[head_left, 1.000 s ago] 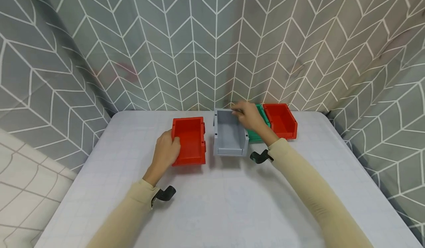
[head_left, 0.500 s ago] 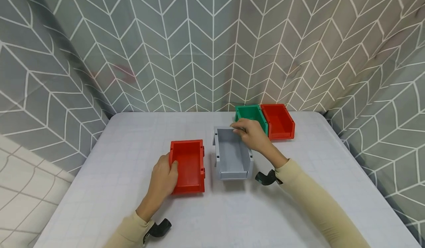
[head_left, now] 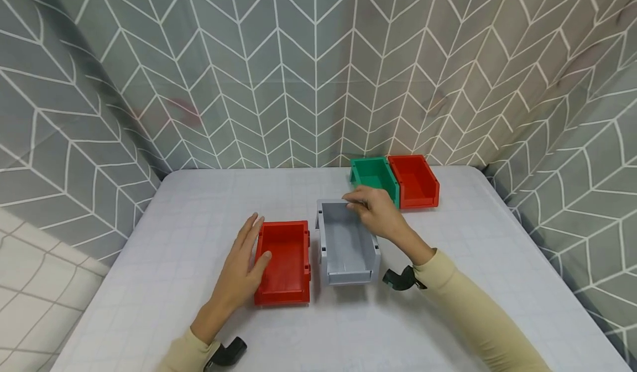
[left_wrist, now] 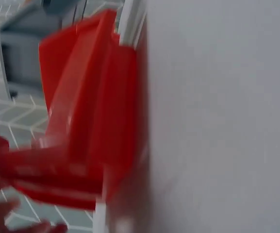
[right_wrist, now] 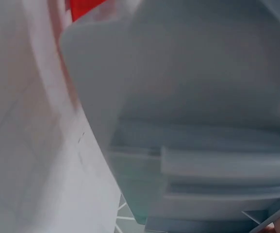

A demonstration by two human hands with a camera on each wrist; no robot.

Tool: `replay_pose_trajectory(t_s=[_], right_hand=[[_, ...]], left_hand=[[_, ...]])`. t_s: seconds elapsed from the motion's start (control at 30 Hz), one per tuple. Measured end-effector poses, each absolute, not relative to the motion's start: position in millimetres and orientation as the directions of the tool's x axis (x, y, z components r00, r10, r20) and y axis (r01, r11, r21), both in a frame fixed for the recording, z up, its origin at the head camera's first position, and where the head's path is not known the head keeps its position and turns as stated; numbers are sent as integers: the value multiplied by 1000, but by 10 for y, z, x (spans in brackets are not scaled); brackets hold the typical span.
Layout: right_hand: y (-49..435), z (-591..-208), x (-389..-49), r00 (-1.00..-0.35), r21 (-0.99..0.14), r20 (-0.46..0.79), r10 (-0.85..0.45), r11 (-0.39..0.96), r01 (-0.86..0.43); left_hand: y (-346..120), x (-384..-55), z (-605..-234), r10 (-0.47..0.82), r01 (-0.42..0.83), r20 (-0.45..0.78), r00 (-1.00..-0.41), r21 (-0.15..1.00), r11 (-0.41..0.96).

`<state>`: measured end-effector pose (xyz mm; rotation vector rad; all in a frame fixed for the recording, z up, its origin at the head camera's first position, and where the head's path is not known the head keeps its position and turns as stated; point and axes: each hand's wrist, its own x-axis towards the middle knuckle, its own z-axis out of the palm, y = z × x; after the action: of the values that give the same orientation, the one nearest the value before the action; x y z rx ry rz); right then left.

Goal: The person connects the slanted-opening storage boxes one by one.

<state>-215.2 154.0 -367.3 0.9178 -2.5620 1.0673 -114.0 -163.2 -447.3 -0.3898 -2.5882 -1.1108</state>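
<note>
Head view takes in the most: a wide white table (head_left: 318, 339) bears, side by side with a narrow gap, an open-topped red plastic bin (head_left: 283, 261) and an open-topped light-grey plastic bin (head_left: 348, 245). Behind them, a green plastic bin (head_left: 373, 174) and a second red plastic bin (head_left: 415, 181) stand close together. The left hand (head_left: 236, 275) lies along the first red bin's left side, fingers straight, not gripping. The right hand (head_left: 375, 211) pinches the grey bin's far right rim. To handle it well, I think, the pinch should be firm and the bin level, since one held corner may let it twist. Right wrist view adds long ribs (right_wrist: 227, 162) outside the grey wall, hidden from above; left wrist view, blurred, shows the first red bin's outer side, low beside the table. Whether the grey bin touches the table, I cannot tell.
</note>
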Motion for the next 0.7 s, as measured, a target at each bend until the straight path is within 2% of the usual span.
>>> replay_pose_trajectory(t_s=[0.07,0.17,0.7], right_hand=[[1529,-3675,-2141,-787,-569,408,-463,545,-616],[1508,-3676,-2112,-793,-575,396,-463,548,-608],[1447,-3762,-2031,-779,-549,391,-490,556,-624]], left_hand=[[-1678,-1183,-4504,211,436,398,-893,645,628],[-1698,-1201,-4551,276,471,387,-880,635,612],[-1555,-1057,-4583,245,450,393,-886,607,654]])
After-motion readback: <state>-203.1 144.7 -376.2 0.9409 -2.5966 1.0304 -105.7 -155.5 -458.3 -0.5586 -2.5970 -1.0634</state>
